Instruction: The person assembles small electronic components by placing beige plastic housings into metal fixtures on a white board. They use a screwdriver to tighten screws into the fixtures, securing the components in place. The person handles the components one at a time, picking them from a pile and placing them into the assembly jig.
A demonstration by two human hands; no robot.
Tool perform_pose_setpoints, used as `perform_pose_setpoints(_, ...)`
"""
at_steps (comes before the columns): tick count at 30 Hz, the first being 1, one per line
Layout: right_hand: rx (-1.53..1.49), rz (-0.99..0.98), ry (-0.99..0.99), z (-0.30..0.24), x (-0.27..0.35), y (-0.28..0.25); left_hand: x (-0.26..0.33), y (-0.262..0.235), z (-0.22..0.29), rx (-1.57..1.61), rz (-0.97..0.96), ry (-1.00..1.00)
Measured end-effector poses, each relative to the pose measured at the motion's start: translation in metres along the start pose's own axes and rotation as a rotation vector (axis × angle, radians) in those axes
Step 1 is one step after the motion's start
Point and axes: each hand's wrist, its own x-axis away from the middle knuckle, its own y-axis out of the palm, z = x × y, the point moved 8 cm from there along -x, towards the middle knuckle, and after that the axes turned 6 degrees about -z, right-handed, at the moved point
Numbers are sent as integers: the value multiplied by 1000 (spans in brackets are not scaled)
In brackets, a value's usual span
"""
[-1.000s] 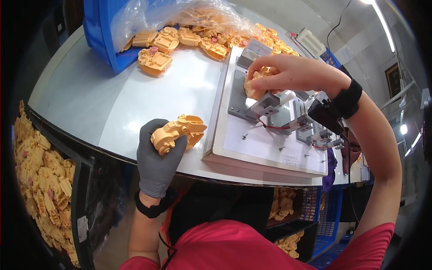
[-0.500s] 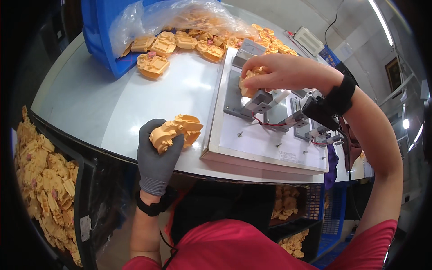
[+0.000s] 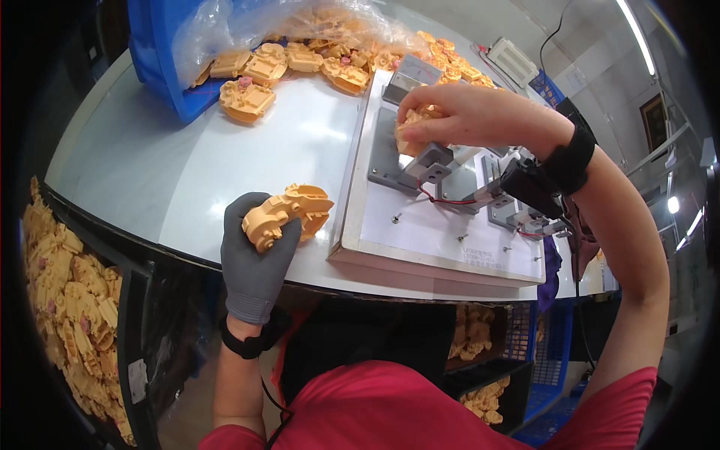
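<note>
At table edge, left grip, room leftward

Looks like a factory workshop | has a white workbench heaped with identical orange-yellow plastic parts | carries a board of grey fixtures with red wiring | stores more such parts in a dark bin at left | keeps a blue crate below | lit by a tube lamp

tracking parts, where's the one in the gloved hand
In the head view, the orange part is left of centre, in the left hand, left of the white board.
</note>
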Motion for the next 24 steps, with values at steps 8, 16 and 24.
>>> perform_pose_setpoints(8,54,135,94,1,27,-14,-2,0,-1,46,6,-8)
perform_pose_setpoints(16,-329,355,166,31,148,-28,-1,-12,-2,106,55,45)
perform_pose_setpoints(24,-975,907,84,59,196,99,7,24,29,802,-233,-270)
